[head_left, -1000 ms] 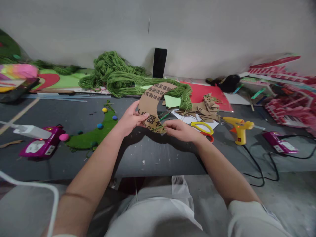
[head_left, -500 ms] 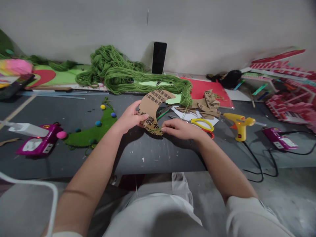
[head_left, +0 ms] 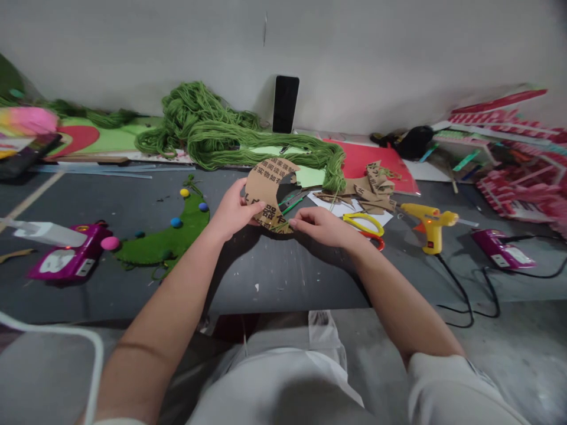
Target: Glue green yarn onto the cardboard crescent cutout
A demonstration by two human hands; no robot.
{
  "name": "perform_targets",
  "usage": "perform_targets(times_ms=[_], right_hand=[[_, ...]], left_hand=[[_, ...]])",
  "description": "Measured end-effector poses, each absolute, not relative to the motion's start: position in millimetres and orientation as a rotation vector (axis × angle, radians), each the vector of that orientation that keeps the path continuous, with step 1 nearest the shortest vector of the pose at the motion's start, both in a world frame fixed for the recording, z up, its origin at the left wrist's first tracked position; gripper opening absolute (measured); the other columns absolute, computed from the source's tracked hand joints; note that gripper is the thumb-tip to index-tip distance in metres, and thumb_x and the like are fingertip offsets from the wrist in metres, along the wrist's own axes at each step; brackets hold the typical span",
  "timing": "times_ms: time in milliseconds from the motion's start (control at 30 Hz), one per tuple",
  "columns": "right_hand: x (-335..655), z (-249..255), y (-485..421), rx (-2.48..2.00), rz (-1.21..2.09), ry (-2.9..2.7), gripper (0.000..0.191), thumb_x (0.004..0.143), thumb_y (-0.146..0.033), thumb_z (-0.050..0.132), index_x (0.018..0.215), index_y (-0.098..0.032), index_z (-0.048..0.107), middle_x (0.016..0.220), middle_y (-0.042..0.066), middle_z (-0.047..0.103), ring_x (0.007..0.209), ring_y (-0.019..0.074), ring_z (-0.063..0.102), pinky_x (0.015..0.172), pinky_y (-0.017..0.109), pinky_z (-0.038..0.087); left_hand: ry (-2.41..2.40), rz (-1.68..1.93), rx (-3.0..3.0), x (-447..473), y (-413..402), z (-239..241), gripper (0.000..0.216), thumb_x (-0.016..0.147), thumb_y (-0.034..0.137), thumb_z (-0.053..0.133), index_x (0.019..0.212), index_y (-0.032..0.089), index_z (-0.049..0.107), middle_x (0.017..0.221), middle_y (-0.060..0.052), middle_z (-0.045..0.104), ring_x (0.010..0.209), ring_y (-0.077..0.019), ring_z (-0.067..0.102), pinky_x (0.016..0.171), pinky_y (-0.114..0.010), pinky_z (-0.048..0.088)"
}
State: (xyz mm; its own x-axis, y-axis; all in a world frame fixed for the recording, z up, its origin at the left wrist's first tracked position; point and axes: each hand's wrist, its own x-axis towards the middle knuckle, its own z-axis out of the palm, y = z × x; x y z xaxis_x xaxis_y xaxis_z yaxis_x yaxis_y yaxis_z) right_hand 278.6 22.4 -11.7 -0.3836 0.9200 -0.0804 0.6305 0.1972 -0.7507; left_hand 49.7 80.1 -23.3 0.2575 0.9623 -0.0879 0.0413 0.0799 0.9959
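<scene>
A crescent-shaped piece of printed brown cardboard (head_left: 262, 184) is held above the grey table, its curve bulging left. My left hand (head_left: 235, 211) is closed on its outer edge, thumb on the front face. At the lower tip, some green yarn (head_left: 280, 225) lies across the cardboard. My right hand (head_left: 316, 224) is closed in a pinch beside that tip, seemingly on the yarn; the exact grip is too small to make out. Behind lies a big bundle of green yarn (head_left: 266, 147). A green utility knife (head_left: 292, 200) shows partly behind the crescent.
Scissors with yellow and red handles (head_left: 364, 223) lie right of my right hand, near cardboard scraps (head_left: 376, 189). A yellow glue gun (head_left: 429, 224) trails a black cord. Left is a green crescent with pompoms (head_left: 153, 248) and a purple power strip (head_left: 73, 254). A phone (head_left: 286, 105) leans on the wall.
The cardboard crescent has tilted and shifted slightly up and left, with its lower tip raised. My right hand has moved slightly up, staying by the tip.
</scene>
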Motion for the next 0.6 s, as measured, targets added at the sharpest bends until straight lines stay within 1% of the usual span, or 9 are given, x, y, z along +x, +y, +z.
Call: perform_targets(times_ms=[133, 233, 333, 467, 600], right_hand=[[276.3, -14.8, 23.5, -1.486, 0.918, -1.99, 0.03, 0.094, -0.04, 0.049, 0.077, -0.017, 0.058, 0.068, -0.001, 0.053, 0.063, 0.0131, 0.044, 0.06, 0.027, 0.032], [274.2, -16.3, 21.9, -1.475, 0.771, -1.952, 0.026, 0.095, -0.037, 0.048, 0.08, -0.017, 0.057, 0.069, 0.0, 0.054, 0.064, 0.0136, 0.046, 0.062, 0.027, 0.034], [271.1, -16.8, 19.1, -1.417, 0.694, -1.939, 0.024, 0.096, -0.035, 0.047, 0.082, -0.018, 0.057, 0.071, 0.0, 0.057, 0.065, 0.0133, 0.046, 0.064, 0.027, 0.034], [268.1, -15.5, 16.6, -1.372, 0.655, -1.888, 0.026, 0.097, -0.037, 0.047, 0.085, -0.017, 0.059, 0.07, -0.001, 0.055, 0.064, 0.0127, 0.045, 0.064, 0.026, 0.034], [268.6, -11.5, 15.8, -1.356, 0.752, -1.841, 0.029, 0.098, -0.04, 0.047, 0.083, -0.018, 0.058, 0.068, -0.001, 0.052, 0.063, 0.0122, 0.043, 0.063, 0.026, 0.035]], left_hand=[[1.142, 1.067, 1.198, 54.8, 80.1, -26.0, 0.058, 0.073, 0.014, 0.074, 0.124, 0.024, 0.049, 0.086, -0.006, 0.072, 0.067, -0.0237, 0.072, 0.051, -0.036, 0.061], [1.169, 1.16, 1.134, 58.8, 78.9, -25.7, 0.055, 0.074, 0.014, 0.073, 0.121, 0.024, 0.045, 0.087, -0.005, 0.071, 0.068, -0.0237, 0.073, 0.052, -0.036, 0.062], [1.15, 1.229, 1.071, 61.4, 77.9, -25.1, 0.051, 0.075, 0.016, 0.073, 0.115, 0.024, 0.043, 0.088, -0.004, 0.071, 0.071, -0.0233, 0.073, 0.054, -0.035, 0.063], [1.122, 1.255, 0.967, 61.7, 77.8, -23.8, 0.049, 0.075, 0.019, 0.075, 0.113, 0.023, 0.044, 0.09, -0.003, 0.07, 0.071, -0.0206, 0.073, 0.057, -0.034, 0.063], [1.066, 1.227, 0.873, 59.4, 77.3, -19.9, 0.047, 0.074, 0.017, 0.076, 0.111, 0.021, 0.047, 0.094, -0.005, 0.07, 0.07, -0.0189, 0.073, 0.056, -0.03, 0.062]])
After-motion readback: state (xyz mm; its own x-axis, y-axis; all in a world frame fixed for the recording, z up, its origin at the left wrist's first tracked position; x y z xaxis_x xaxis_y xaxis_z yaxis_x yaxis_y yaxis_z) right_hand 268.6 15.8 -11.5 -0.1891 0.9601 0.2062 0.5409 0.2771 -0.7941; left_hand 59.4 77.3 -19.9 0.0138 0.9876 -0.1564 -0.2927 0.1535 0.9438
